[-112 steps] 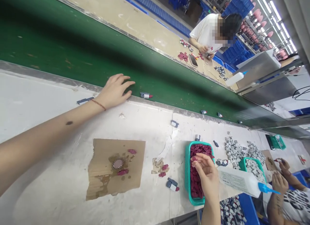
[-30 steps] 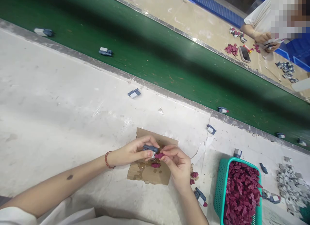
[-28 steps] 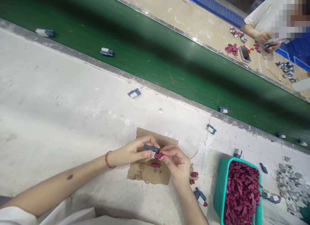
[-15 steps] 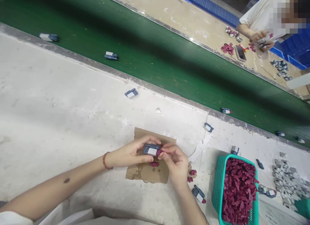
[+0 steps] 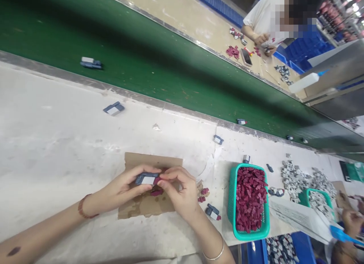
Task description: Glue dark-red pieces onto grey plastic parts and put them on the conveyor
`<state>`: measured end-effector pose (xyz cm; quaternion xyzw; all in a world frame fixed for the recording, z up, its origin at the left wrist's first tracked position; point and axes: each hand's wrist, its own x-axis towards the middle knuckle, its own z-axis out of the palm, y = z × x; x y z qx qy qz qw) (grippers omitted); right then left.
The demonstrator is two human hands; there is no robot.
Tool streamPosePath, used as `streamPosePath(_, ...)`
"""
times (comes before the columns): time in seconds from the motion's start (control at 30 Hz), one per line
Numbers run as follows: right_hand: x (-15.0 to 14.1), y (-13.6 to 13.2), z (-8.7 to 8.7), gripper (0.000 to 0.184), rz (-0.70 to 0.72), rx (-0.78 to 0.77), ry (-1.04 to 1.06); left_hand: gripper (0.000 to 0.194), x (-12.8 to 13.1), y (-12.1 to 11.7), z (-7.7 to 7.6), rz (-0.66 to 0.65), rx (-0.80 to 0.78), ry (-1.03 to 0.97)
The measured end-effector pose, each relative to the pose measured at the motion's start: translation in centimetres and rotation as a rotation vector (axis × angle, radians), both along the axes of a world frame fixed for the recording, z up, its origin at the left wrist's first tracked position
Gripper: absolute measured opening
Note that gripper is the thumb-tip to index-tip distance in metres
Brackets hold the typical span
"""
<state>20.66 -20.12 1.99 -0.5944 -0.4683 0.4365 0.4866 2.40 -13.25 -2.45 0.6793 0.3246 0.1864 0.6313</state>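
My left hand (image 5: pixel 122 188) is closed on a small grey-blue piece with a white face (image 5: pixel 146 178), held over a stained brown cardboard sheet (image 5: pixel 142 207). My right hand (image 5: pixel 179 192) pinches a dark red piece (image 5: pixel 157 179) against the end of that grey piece. Another dark red piece (image 5: pixel 156 192) lies on the cardboard just below my fingers. A teal basket (image 5: pixel 231 203) full of dark red pieces stands to the right of my right hand.
A green conveyor belt (image 5: pixel 159 66) runs behind the white bench, carrying grey pieces (image 5: pixel 91 62). Loose grey pieces (image 5: pixel 113 109) lie on the bench. A heap of grey-white pieces (image 5: pixel 295 178) and a glue bottle (image 5: pixel 304 218) sit at right. A person (image 5: pixel 267 17) works across the belt.
Earlier my left hand lay at the belt's edge and my right hand was in the teal basket. Both hands now meet over the cardboard, grey piece and red piece together. The view has swung right.
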Motion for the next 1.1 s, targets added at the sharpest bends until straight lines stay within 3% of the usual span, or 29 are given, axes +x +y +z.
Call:
streamPosePath(0.1,3.1,-1.3,1.7,0.013,-0.046,0.046,-0.233,0.035,-0.1,-0.2,0.0,0.077,0.040,0.067)
streamPosePath(0.2,7.9,-3.7,2.8,0.017,-0.303,-0.019,-0.596,0.044,0.0,0.4,0.8,0.213,0.108,0.151)
streamPosePath(0.3,12.3,-6.2,3.1,0.022,-0.487,-0.264,-0.858,0.046,0.7,2.2,2.4,0.268,0.185,0.239)
streamPosePath(0.37,14.0,-7.3,2.9,0.028,-0.510,-0.391,-0.900,0.041,1.5,4.0,3.3,0.250,0.247,0.256)
streamPosePath(0.5,14.9,-8.1,2.3,0.034,-0.484,-0.406,-0.928,0.041,3.9,8.9,3.6,0.257,0.475,0.211)
streamPosePath(0.73,14.5,-7.5,1.7,0.027,-0.475,-0.565,-1.237,0.038,8.9,17.8,1.2,0.325,0.751,0.354)
streamPosePath(0.83,14.9,-7.4,1.4,0.025,-0.481,-0.579,-1.243,0.036,9.4,19.8,0.2,0.317,0.819,0.401)
streamPosePath(0.93,15.8,-7.4,1.2,0.023,-0.499,-0.477,-1.155,0.038,8.2,20.9,-0.1,0.338,0.878,0.443)
streamPosePath(1.0,16.3,-7.5,1.2,0.022,-0.542,-0.401,-1.020,0.042,6.7,21.4,0.2,0.392,0.894,0.469)
streamPosePath(1.1,16.0,-7.7,1.9,0.027,-0.689,-0.303,-0.635,0.048,4.4,21.9,1.0,0.460,0.819,0.597)
